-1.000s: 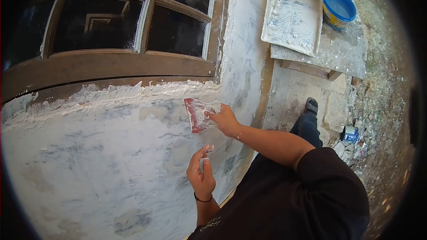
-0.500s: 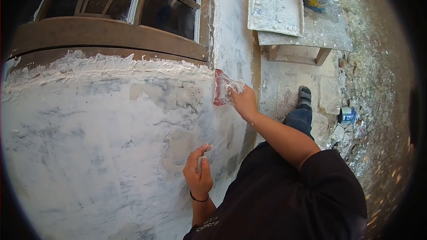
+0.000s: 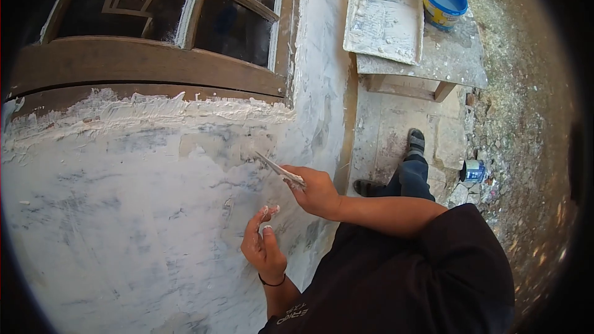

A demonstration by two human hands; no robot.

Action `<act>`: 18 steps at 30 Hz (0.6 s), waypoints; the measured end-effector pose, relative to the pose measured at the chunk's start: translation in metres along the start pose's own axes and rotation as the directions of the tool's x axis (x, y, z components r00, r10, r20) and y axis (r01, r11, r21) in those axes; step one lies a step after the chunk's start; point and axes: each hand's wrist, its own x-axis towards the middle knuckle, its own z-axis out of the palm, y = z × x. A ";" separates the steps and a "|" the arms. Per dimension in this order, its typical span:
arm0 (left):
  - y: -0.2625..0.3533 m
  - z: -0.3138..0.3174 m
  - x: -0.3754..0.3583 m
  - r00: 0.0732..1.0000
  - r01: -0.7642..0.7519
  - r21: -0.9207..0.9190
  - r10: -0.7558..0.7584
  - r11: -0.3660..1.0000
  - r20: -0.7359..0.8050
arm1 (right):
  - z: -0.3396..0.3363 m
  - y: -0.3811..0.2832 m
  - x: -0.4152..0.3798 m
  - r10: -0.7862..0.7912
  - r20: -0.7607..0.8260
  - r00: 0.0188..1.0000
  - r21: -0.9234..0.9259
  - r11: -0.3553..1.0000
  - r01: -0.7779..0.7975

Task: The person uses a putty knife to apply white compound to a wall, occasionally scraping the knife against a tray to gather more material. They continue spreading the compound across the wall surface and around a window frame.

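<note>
My right hand grips a putty knife smeared with white filler. Its blade is seen nearly edge-on, pointing up and left over the wall, which is patchily coated in white and grey. Just below and left of it is my left hand, fingers curved and apart, with white filler on the fingertips and nothing held. A thick, rough band of white filler runs along the wall under the wooden window frame.
A filler-covered tray and a blue-rimmed bucket stand on a low, spattered bench. Farther right, a small can lies on the rubble-strewn ground. My sandalled feet are on the paving beside the wall.
My right hand has drawn the putty knife away from the window corner, down and left, and turned its blade edge-on. My left hand has shifted slightly left.
</note>
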 end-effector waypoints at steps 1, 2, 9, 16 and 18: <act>0.000 0.002 0.001 1.000 0.012 0.012 -0.012 1.000 0.002 | -0.002 0.006 0.009 0.012 0.005 1.000 0.010 1.000 -0.012; -0.001 0.005 0.001 1.000 0.025 0.033 -0.025 0.999 0.002 | -0.004 0.017 0.020 -0.013 -0.074 0.997 -0.058 0.998 0.009; 0.009 0.009 0.003 0.999 0.047 0.113 -0.047 0.993 0.000 | 0.057 0.040 0.006 -0.122 0.002 0.992 -0.174 0.977 0.121; 0.026 0.025 0.013 0.997 0.020 0.085 -0.013 0.996 -0.077 | 0.010 0.009 -0.015 -0.213 0.418 0.883 0.012 0.973 0.230; 0.032 0.033 0.021 0.995 0.028 0.009 -0.027 1.000 -0.093 | -0.018 -0.002 0.002 -0.204 0.375 0.904 0.041 0.978 0.204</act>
